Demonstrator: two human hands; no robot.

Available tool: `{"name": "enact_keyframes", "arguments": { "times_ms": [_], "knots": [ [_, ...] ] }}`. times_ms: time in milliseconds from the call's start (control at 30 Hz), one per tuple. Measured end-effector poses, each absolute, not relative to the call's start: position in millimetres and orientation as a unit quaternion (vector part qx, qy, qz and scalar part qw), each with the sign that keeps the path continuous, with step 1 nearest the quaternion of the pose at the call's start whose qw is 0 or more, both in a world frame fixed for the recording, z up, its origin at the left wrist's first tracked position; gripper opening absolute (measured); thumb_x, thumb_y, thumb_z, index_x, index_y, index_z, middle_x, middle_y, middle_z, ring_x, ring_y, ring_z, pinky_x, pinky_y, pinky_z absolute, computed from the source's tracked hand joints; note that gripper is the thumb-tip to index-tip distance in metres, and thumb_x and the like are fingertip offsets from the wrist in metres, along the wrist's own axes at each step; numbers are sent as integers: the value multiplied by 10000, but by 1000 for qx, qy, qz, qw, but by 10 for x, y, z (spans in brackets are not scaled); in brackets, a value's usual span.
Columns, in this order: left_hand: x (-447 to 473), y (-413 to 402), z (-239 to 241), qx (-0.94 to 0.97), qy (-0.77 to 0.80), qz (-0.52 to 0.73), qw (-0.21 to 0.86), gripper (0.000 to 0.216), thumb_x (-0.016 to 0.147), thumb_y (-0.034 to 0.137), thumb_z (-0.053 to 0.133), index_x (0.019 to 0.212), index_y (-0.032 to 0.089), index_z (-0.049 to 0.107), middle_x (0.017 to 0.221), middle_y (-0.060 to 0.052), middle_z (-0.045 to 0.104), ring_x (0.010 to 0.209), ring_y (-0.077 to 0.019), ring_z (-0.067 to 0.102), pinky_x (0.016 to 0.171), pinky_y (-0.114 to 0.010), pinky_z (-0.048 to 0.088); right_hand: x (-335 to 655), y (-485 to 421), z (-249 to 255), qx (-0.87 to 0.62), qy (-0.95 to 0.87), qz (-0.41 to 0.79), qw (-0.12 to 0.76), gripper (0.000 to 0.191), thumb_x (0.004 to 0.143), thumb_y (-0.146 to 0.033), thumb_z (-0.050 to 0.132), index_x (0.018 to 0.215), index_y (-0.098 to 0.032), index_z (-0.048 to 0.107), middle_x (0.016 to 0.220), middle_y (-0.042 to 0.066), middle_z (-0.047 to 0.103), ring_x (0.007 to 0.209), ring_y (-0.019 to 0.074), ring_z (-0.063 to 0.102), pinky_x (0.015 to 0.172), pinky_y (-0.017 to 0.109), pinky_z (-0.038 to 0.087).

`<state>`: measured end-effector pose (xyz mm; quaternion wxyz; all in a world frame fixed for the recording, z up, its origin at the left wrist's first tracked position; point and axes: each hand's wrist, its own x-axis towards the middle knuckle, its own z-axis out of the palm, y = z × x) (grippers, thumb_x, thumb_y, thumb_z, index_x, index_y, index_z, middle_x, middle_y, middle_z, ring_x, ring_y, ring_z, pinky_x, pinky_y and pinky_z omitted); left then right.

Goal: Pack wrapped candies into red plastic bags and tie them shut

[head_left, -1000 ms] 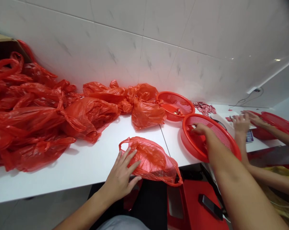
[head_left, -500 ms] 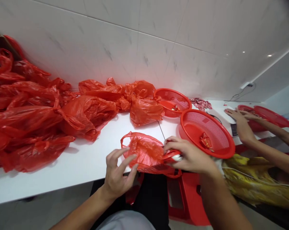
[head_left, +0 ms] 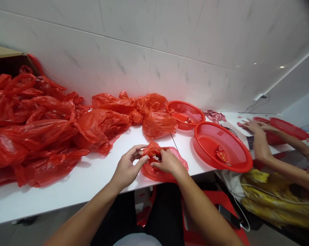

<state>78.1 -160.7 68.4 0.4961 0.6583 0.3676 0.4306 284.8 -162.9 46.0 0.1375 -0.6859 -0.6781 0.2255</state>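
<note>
As left hand [head_left: 127,167] and right hand [head_left: 168,163] pinch a red bag [head_left: 158,173], heaped bags [head_left: 41,130] crowd the table's [head_left: 93,177] left end.

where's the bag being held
Centre of the head view, at the table edge: red bag between left hand and right hand, left of the nearer basket.

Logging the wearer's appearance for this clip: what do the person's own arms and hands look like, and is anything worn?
Both forearms are bare right up to the frame edge, with no sleeves, gloves, watch or bracelet showing. On the left hand and the right hand, no rings or markings can be made out.
</note>
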Motion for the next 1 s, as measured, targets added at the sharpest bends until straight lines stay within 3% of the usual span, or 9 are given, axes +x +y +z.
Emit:
{"name": "enact_keyframes", "arguments": {
  "times_ms": [100,233,367,433,533,633,700,833,1000],
  "knots": [
    [731,-1585,683,629,355,440,534,502,943,429,721,1354,170,595,1033,-94,771,980,-228,754,943,-384,586,2964,-1824,590,-653,-698,214,199,620,831,-456,808,1385,-249,623,1387,124,610,1140,265,659,953,368,513],
    [621,-1541,679,604,348,453,555,556,916,421,767,1376,165,586,1057,-110,794,1048,-244,759,979,-390,588,3376,-2226,673,-666,-655,116,339,465,944,-468,682,1355,-251,663,1287,126,644,1158,281,650,1043,441,517],
    [609,-1567,713,604,329,461,561,471,906,384,788,1296,165,641,1022,-104,805,1039,-238,761,965,-373,594,3744,-2593,412,-752,-555,51,352,1038,792,-645,781,1639,-225,352,1524,212,421,1167,337,651,1000,519,547],
    [650,-1591,728,607,318,463,562,403,905,367,791,1232,161,675,1009,-104,806,1025,-235,763,951,-363,601,3799,-2711,222,-778,-532,71,327,1106,772,-661,781,1654,-188,309,1559,240,406,1132,344,678,979,520,552],
    [721,-1605,762,612,300,468,563,352,898,354,798,1174,156,704,1019,-108,806,1003,-234,767,939,-365,612,3794,-2795,55,-797,-517,108,293,600,898,-616,646,1277,-154,703,1173,183,716,912,318,718,882,477,556],
    [751,-1568,851,617,300,477,549,339,894,353,805,1155,154,723,1014,-108,807,984,-236,770,938,-380,618,3808,-2806,131,-780,-505,112,352,423,945,-572,592,776,-210,732,775,93,722,718,266,672,766,405,535],
    [741,-1530,965,622,308,492,525,331,888,360,812,1138,156,736,1002,-105,810,971,-234,771,928,-376,620,3828,-2801,287,-728,-492,119,462,375,907,-529,674,709,-213,706,899,111,753,824,268,703,804,394,545],
    [678,-1522,1321,632,308,542,461,335,871,333,834,1158,181,750,964,-73,816,951,-221,774,928,-367,626,3770,-2835,656,-542,-456,216,672,305,893,-410,723,664,-212,680,1296,148,720,1281,369,644,970,501,551],
    [567,-1720,1733,673,277,567,384,235,846,240,857,1076,233,811,919,-37,824,864,-214,781,881,-383,648,3513,-3121,968,-345,-421,259,798,142,949,-421,633,958,-369,764,1273,30,723,1339,345,612,1098,602,486]
  ]
}}
